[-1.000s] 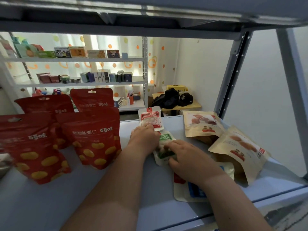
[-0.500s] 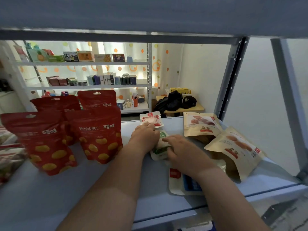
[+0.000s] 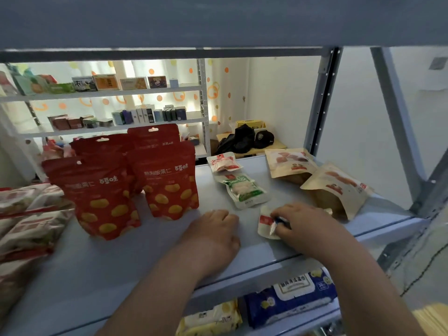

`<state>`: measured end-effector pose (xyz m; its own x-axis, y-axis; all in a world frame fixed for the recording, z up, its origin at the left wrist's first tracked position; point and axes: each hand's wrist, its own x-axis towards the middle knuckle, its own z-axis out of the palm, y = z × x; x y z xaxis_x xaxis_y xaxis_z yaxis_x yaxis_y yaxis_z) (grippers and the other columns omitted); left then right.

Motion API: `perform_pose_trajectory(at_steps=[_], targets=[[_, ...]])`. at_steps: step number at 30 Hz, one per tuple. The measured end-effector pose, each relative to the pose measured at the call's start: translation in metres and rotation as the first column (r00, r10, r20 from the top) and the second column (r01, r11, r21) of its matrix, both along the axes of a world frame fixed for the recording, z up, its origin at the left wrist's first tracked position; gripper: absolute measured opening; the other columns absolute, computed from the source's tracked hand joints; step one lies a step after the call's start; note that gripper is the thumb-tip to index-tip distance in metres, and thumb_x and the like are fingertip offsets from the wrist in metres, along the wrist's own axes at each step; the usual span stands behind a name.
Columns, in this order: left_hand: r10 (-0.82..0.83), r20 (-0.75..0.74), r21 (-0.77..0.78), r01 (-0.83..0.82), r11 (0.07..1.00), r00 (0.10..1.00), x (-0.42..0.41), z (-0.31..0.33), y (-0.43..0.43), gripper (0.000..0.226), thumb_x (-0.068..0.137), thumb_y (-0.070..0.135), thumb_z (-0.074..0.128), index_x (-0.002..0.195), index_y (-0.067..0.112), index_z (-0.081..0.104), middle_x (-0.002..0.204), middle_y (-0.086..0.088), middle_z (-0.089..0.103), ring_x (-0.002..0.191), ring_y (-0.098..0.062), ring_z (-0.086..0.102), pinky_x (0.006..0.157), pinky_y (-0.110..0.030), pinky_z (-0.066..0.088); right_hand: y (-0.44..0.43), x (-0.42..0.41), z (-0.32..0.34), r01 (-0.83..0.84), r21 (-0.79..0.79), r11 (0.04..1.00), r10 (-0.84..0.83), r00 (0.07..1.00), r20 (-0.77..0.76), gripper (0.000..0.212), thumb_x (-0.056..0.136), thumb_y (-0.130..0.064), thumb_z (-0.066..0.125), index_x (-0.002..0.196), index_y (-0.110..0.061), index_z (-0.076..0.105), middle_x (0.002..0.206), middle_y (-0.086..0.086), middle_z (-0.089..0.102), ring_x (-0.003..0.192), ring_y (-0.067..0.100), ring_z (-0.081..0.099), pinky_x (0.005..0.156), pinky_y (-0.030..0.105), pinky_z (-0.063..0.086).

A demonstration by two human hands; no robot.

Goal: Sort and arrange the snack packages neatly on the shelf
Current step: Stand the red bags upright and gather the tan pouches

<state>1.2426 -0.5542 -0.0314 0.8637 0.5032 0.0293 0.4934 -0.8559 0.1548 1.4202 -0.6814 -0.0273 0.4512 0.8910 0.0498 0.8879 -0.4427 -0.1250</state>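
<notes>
right hand [image 3: 303, 226] grips white packet [image 3: 266, 224] | left hand [image 3: 213, 230] curled on shelf [image 3: 116, 275] | green packet [image 3: 244, 190] just behind | red pouches [image 3: 169, 180] upright at left

Four red pouches [image 3: 169, 183], two tan pouches [image 3: 337, 185]
</notes>
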Motion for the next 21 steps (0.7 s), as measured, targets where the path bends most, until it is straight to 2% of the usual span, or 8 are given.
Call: perform_pose_trajectory(at_steps=[3,5,9,11,15,19,21], targets=[[-0.066,0.09,0.017,0.065,0.998,0.994,-0.019,-0.012,0.004,0.047,0.096,0.042,0.036,0.141,0.03,0.038,0.146,0.005,0.038,0.13,-0.014,0.033,0.105,-0.033,0.031,0.017,-0.009,-0.001,0.091,-0.044,0.995,-0.09,0.995,0.035,0.035,0.101,-0.041,0.039,0.126,-0.025,0.057,0.125,0.007,0.057,0.109,0.024,0.055,0.089,0.038,0.047],[-0.092,0.087,0.033,0.089,0.995,0.992,-0.025,-0.022,0.008,0.053,0.095,0.048,0.033,0.146,0.033,0.031,0.153,0.005,0.03,0.137,-0.015,0.026,0.111,-0.035,0.025,0.026,-0.015,0.001,0.135,-0.022,0.991,-0.135,0.991,-0.009,0.029,0.102,-0.036,0.04,0.12,-0.019,0.056,0.122,0.012,0.058,0.106,0.027,0.055,0.085,0.037,0.047],[-0.074,0.087,0.018,0.072,0.997,0.993,-0.03,-0.035,0.011,0.062,0.092,0.054,0.027,0.151,0.036,0.022,0.161,0.006,0.018,0.147,-0.016,0.011,0.118,-0.042,0.013,0.018,-0.017,0.016,0.159,0.046,0.986,-0.157,0.986,-0.05,0.028,0.098,-0.017,0.045,0.123,-0.02,0.057,0.128,0.007,0.056,0.11,0.025,0.054,0.091,0.036,0.046],[-0.072,0.093,0.023,0.07,0.997,0.993,-0.029,-0.036,0.011,0.064,0.09,0.055,0.026,0.151,0.036,0.023,0.161,0.005,0.018,0.147,-0.017,0.012,0.118,-0.042,0.013,0.006,-0.018,0.021,0.173,0.06,0.983,-0.173,0.985,-0.014,0.033,0.094,-0.023,0.047,0.125,-0.029,0.057,0.13,0.001,0.056,0.107,0.021,0.054,0.088,0.035,0.046],[-0.072,0.094,0.014,0.071,0.997,0.993,-0.028,-0.033,0.011,0.067,0.088,0.056,0.026,0.151,0.033,0.027,0.16,0.003,0.021,0.147,-0.019,0.015,0.117,-0.044,0.016,-0.009,-0.027,0.021,0.157,-0.066,0.985,-0.162,0.984,-0.079,0.038,0.09,-0.034,0.054,0.127,-0.039,0.059,0.126,-0.001,0.061,0.096,0.015,0.052,0.076,0.03,0.044],[-0.061,0.131,-0.01,0.063,0.998,0.989,-0.028,-0.035,0.012,0.066,0.087,0.056,0.029,0.149,0.034,0.031,0.159,0.004,0.024,0.146,-0.018,0.018,0.117,-0.043,0.015,-0.018,-0.029,0.009,0.24,-0.031,0.97,-0.239,0.97,0.04,0.044,0.089,-0.06,0.049,0.13,-0.044,0.053,0.124,0.003,0.057,0.108,0.024,0.054,0.087,0.039,0.049],[-0.061,0.14,-0.018,0.064,0.998,0.988,-0.029,-0.035,0.012,0.066,0.086,0.056,0.029,0.148,0.034,0.032,0.159,0.005,0.025,0.145,-0.018,0.019,0.117,-0.043,0.015,-0.02,-0.03,-0.003,0.269,0.043,0.962,-0.269,0.963,-0.008,0.046,0.09,-0.062,0.049,0.131,-0.041,0.052,0.123,0.007,0.052,0.111,0.027,0.05,0.089,0.038,0.044]])
